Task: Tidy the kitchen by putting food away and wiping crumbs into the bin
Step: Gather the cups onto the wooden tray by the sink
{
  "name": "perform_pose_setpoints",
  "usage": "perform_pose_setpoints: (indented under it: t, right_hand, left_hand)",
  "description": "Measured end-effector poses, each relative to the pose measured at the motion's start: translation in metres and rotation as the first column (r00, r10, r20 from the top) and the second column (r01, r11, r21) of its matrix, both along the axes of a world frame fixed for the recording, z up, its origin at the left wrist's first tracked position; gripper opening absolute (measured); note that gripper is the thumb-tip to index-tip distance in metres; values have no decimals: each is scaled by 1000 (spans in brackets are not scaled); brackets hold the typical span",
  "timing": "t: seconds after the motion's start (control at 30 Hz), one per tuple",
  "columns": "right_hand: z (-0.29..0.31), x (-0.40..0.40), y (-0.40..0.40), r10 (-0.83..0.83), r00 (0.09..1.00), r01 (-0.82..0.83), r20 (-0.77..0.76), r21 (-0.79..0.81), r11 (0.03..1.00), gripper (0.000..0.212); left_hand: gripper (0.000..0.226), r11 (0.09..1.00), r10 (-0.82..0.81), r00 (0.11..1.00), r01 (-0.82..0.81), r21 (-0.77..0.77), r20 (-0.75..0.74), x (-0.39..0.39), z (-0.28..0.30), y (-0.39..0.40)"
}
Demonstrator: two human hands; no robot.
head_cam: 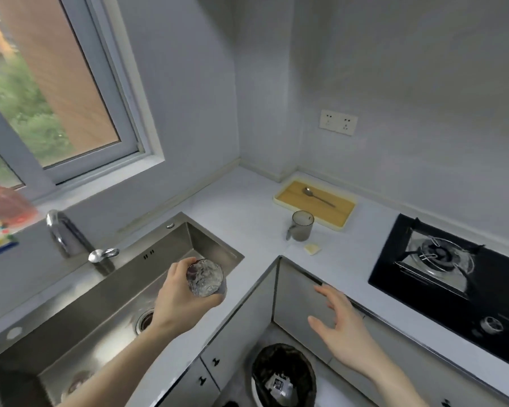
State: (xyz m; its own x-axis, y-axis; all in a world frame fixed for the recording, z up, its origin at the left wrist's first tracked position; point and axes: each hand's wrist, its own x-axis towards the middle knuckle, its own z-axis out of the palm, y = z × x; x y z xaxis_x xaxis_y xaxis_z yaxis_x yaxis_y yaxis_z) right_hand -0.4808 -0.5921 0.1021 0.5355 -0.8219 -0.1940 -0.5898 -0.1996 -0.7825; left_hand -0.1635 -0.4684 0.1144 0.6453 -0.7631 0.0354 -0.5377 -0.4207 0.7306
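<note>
Nearest to me, low in the view, my left forearm reaches out over the steel sink (80,327), and my left hand (179,292) wraps its curled fingers around a clear glass (205,278), held tipped on its side above the sink's right edge. My right hand (340,324) hangs open, fingers spread and holding nothing, in front of the cabinet corner and above the bin (282,374), which stands on the floor with a dark liner and some packaging inside. I judge the step is emptying or setting down the glass: I should keep it over the basin and grip firmly, since the glass is probably slippery. Farther out on the white counter (247,207) stands a grey mug (301,230), with a small pale scrap (312,248) just beside it, likely food still to clear. Behind the mug, a yellow tray (343,210) holds a spoon (318,195). The black gas hob (453,277) lies to the right.
</note>
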Motion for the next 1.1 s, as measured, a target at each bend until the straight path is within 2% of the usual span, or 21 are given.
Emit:
perform_pose_setpoints:
  t: [0.23, 0.4, 0.6, 0.87, 1.1]
  right_hand:
    - [-6, -3, -53, -174, 984, 174, -37, 4, 985, 59]
    - [-11, 16, -88, -291, 955, 294, -64, 50, 954, 58]
    - [-16, 38, -112, -404, 907, 414, -120, 63, 908, 58]
    - [-16, 43, -114, -508, 838, 536, -199, 118, 836, 56]
    - [-19, 37, -111, -547, 813, 569, -197, 76, 819, 56]
  left_hand:
    - [88, 978, -178, 984, 175, 116, 11, 21, -19, -134]
    - [84, 929, -299, 954, 293, 227, -7, 39, -41, -236]
    - [77, 859, -405, 914, 389, 334, -23, 50, -76, -324]
    - [80, 825, -433, 898, 429, 367, -79, 60, -127, -395]
    - [80, 826, -436, 896, 436, 358, -85, 56, -149, -418]
